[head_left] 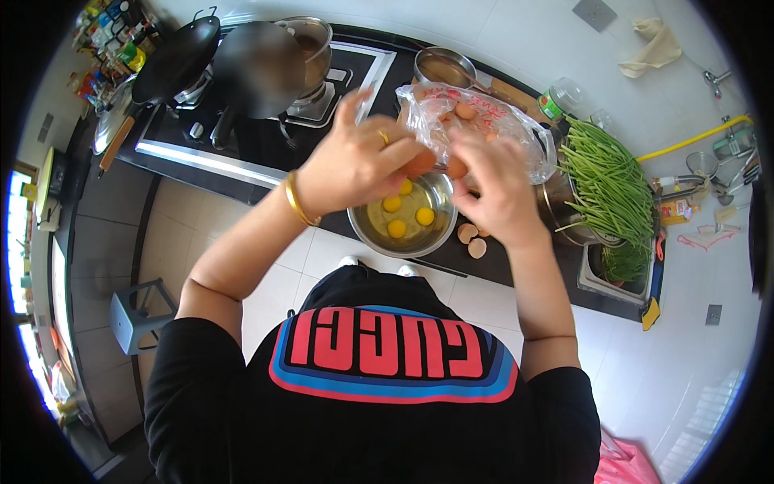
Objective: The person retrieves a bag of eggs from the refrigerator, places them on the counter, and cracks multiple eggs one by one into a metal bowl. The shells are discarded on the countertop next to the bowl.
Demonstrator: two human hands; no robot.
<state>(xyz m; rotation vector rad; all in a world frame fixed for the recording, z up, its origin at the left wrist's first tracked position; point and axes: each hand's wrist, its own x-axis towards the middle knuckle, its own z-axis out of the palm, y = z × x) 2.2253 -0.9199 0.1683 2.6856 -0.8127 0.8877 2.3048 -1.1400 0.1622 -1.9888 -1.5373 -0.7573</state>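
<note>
Left hand [359,165] and right hand [500,181]: motion-blurred, fingertips indistinct. Shell [418,165] between them: partly covered by fingers; break line not legible. Bowl [362,235] at the bench's front edge: far rim partly hidden by the hands. Bag [532,153]: crumpled film and right hand obscure contents; egg count indeterminable. Pan [260,68], bench's back edge: heavily blurred. Pot [555,211], toward the right end: largely covered by greens [601,181]. Bottles [133,48], far left: too small to identify.
</note>
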